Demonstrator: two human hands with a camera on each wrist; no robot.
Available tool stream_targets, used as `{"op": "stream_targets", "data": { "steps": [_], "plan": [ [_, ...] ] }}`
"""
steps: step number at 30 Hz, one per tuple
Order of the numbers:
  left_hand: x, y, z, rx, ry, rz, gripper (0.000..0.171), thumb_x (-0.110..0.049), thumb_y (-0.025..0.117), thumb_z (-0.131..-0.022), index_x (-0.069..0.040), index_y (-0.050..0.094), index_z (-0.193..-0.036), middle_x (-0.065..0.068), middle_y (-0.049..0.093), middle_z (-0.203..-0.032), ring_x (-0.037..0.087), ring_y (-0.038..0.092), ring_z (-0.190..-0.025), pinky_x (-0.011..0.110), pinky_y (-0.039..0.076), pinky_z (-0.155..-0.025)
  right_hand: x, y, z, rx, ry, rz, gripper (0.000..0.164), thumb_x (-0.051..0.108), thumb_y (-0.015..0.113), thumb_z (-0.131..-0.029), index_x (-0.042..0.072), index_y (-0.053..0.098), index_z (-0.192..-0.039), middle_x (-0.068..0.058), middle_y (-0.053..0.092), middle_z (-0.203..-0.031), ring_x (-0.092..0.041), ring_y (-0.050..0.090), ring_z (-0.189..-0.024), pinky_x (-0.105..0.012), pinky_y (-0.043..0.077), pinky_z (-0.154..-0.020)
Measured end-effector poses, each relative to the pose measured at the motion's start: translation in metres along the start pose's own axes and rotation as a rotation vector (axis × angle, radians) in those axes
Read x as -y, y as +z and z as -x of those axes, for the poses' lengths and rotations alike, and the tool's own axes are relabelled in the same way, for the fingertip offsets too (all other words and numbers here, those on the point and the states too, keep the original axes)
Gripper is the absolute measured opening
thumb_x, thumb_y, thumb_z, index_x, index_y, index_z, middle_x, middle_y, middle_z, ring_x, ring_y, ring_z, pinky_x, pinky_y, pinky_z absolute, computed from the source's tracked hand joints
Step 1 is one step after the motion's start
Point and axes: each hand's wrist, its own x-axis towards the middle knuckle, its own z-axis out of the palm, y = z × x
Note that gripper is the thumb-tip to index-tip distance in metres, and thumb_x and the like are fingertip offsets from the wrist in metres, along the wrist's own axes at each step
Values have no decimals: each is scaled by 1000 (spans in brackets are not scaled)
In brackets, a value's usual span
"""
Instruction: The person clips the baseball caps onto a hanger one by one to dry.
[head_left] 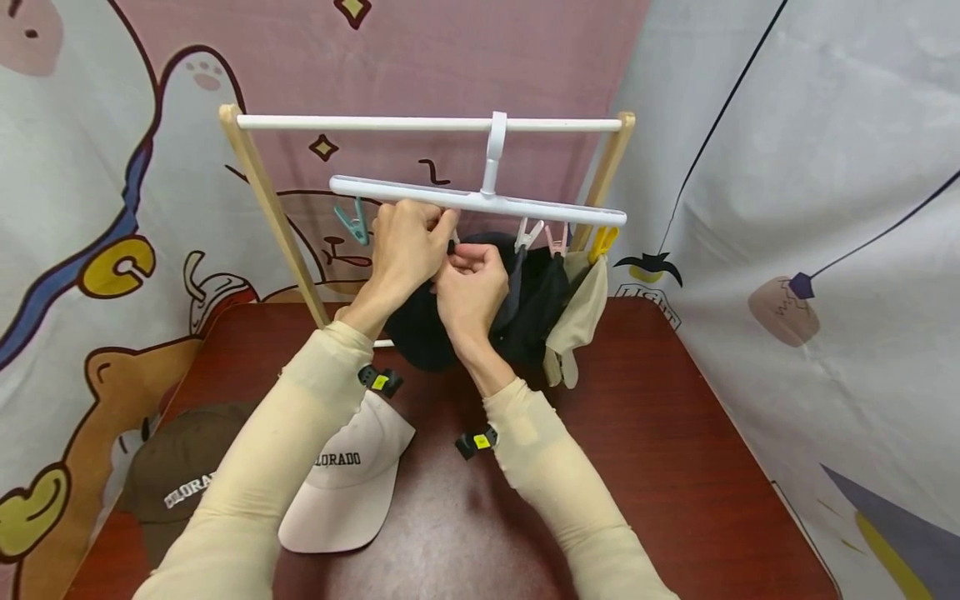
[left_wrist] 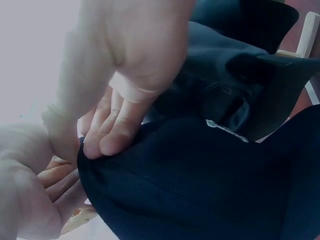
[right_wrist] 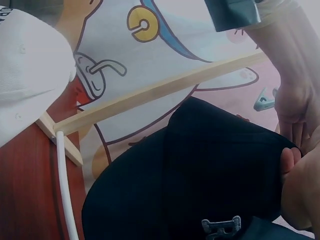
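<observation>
Both hands work close together just under the white hanger (head_left: 420, 193). My left hand (head_left: 408, 246) is over the hanger's bar and pinches a pale clothespin (head_left: 455, 227), mostly hidden by the fingers. With the right hand (head_left: 471, 292) I pinch the edge of a black cap (head_left: 422, 333) just below that spot. In the left wrist view, the right fingers (left_wrist: 117, 132) lie along the dark edge of the cap (left_wrist: 200, 185), and the left hand (left_wrist: 25, 195) is beside it. The right wrist view shows the cap (right_wrist: 185, 175) hanging down from the hands.
White (head_left: 527, 235), pink (head_left: 557, 240) and yellow (head_left: 602, 243) clothespins hold dark and beige caps at right; a teal clothespin (head_left: 355, 223) hangs at left. The hanger hooks over the rack's rod (head_left: 360, 123). A white cap (head_left: 352, 483) and a brown cap (head_left: 180, 467) lie on the table.
</observation>
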Motion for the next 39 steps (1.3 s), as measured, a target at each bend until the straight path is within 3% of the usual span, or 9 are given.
{"op": "stream_targets", "data": {
  "steps": [4, 10, 14, 18, 24, 26, 32, 35, 39],
  "plan": [
    [6, 2, -4, 15, -7, 13, 59, -31, 67, -109, -19, 56, -52, -4, 44, -47, 15, 40, -43, 28, 24, -47, -1, -2, -3, 17, -39, 36, 22, 12, 87, -91, 3, 72, -104, -16, 83, -87, -6, 70, -55, -26, 60, -50],
    [16, 6, -9, 16, -4, 4, 57, -33, 70, -106, -20, 59, -51, -5, 46, -47, 17, 44, -48, 35, 29, -54, -8, -7, -10, 38, -109, 111, 22, 19, 90, -90, 6, 75, -101, -11, 83, -84, -9, 76, -69, -20, 61, -65],
    [7, 1, -6, 10, -10, 11, 54, -31, 72, -106, -17, 68, -54, -5, 48, -47, 16, 45, -48, 34, 30, -55, -5, -10, -10, 66, -175, 142, 23, 14, 89, -92, -1, 75, -103, -18, 83, -87, -10, 75, -73, -18, 59, -71],
    [0, -6, -1, 14, -37, 9, 49, -32, 75, -106, -13, 77, -61, -3, 52, -48, 14, 43, -47, 30, 27, -52, -5, -14, -12, 79, -172, 154, 23, 14, 88, -93, 0, 75, -104, -18, 83, -87, -4, 73, -72, -15, 58, -72],
    [0, -7, 0, 4, -59, 23, 37, -33, 77, -104, -11, 88, -77, 6, 77, -65, 14, 52, -52, 28, 30, -51, -5, -19, -15, 122, -186, 221, 27, 21, 87, -94, 0, 76, -107, -12, 84, -87, -17, 79, -74, -18, 59, -71],
    [0, -8, 0, 7, -63, 30, 36, -34, 76, -105, -11, 89, -81, 8, 81, -71, 13, 53, -53, 28, 31, -52, -4, -20, -15, 125, -192, 237, 27, 22, 87, -94, 1, 76, -107, -11, 84, -87, -13, 79, -73, -19, 59, -70],
    [1, -11, 2, 36, -90, 66, 41, -36, 68, -110, -11, 82, -80, 8, 72, -63, 12, 42, -45, 27, 26, -48, -1, -22, -16, 156, -224, 243, 25, 21, 86, -96, 2, 76, -107, -12, 83, -88, -19, 79, -74, -18, 58, -70],
    [1, -13, 2, 55, -99, 76, 40, -38, 65, -111, -12, 83, -87, 9, 75, -68, 17, 50, -48, 29, 33, -53, 1, -24, -16, 177, -233, 243, 25, 21, 86, -97, 2, 75, -108, -13, 82, -89, -23, 79, -76, -17, 57, -71],
    [1, -15, 2, 81, -113, 83, 42, -43, 61, -113, -11, 85, -99, 10, 87, -89, 26, 68, -69, 33, 42, -68, 2, -27, -15, 211, -241, 254, 25, 22, 85, -98, 3, 75, -111, -14, 81, -91, -24, 78, -77, -16, 57, -72]
  ]
}}
